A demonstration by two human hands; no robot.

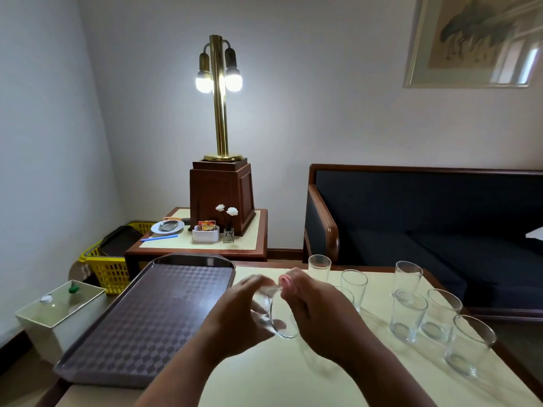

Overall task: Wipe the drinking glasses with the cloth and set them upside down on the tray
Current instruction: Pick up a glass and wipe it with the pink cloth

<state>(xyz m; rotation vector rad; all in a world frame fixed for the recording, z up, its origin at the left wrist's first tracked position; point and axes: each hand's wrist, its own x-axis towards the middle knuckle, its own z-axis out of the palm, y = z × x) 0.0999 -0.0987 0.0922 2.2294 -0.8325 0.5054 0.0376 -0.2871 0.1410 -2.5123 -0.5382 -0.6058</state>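
Note:
My left hand (235, 315) grips a clear drinking glass (271, 315) tilted on its side above the cream table, its rim toward me. My right hand (311, 309) is closed on a small pink cloth (285, 281) that shows between the fingers at the glass's far end. The brown checked tray (147, 312) lies bare to the left of my hands. Several more clear glasses stand upright on the table to the right, among them one at the back (319, 267) and one nearest the right edge (467, 345).
A side table with a brass lamp (219, 98), a flower vase, a white dish and a saucer stands behind the tray. A yellow basket (108, 268) and a white box (58, 312) sit at the left. A dark sofa (426, 218) lines the right.

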